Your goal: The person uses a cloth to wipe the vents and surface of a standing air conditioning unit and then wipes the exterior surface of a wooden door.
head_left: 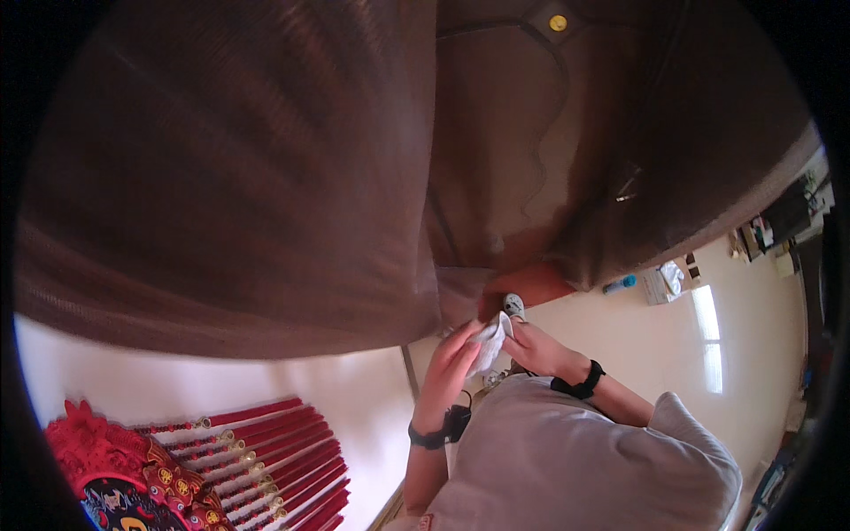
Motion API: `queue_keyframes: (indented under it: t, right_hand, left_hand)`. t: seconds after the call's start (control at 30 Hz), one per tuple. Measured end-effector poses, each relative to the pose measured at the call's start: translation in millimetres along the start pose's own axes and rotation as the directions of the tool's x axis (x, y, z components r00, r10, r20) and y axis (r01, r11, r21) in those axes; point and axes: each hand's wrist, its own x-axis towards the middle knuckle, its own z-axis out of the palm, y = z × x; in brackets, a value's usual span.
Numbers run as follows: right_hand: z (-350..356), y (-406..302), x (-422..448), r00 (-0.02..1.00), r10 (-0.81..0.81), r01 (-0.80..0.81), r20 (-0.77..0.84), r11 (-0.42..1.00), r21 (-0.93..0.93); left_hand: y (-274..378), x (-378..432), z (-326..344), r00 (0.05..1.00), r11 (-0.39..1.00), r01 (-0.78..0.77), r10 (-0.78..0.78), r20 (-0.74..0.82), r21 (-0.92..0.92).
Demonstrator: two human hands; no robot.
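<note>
A crumpled white cloth (490, 345) is held between my two hands in front of my body. My left hand (457, 352) grips its left side, and my right hand (539, 348) pinches its upper right edge. Both wrists wear black bands. Just beyond the hands hangs a brown, sheer-looking curtain (265, 186), parted near the middle. Through the gap shows a brown panelled surface (498, 133) with dark curved lines and a round yellow spot (558, 23). Below the cloth one patterned light shoe (513, 305) is visible beside a reddish patch (538, 285).
Red hanging ornaments with long tassels (285, 458) are on the pale wall at lower left. On the floor at right are a blue can-shaped container (619, 285) and a white box (657, 285). Shelves with assorted items (770, 226) stand farther right.
</note>
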Motion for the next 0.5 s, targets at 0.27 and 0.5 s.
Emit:
queue_keyframes:
  t: [0.27, 0.5]
  right_hand:
    - [-42, 30, 95, 0.995, 0.1, -0.066, -0.029, 0.819, 0.571]
    - [-91, 33, 143, 0.975, 0.145, -0.22, 0.166, 0.603, 0.767]
  left_hand:
    - [65, 133, 26, 0.855, 0.593, -0.378, 0.518, 0.023, 0.711]
    - [80, 184, 4, 0.72, 0.647, -0.269, 0.627, -0.297, 0.713]
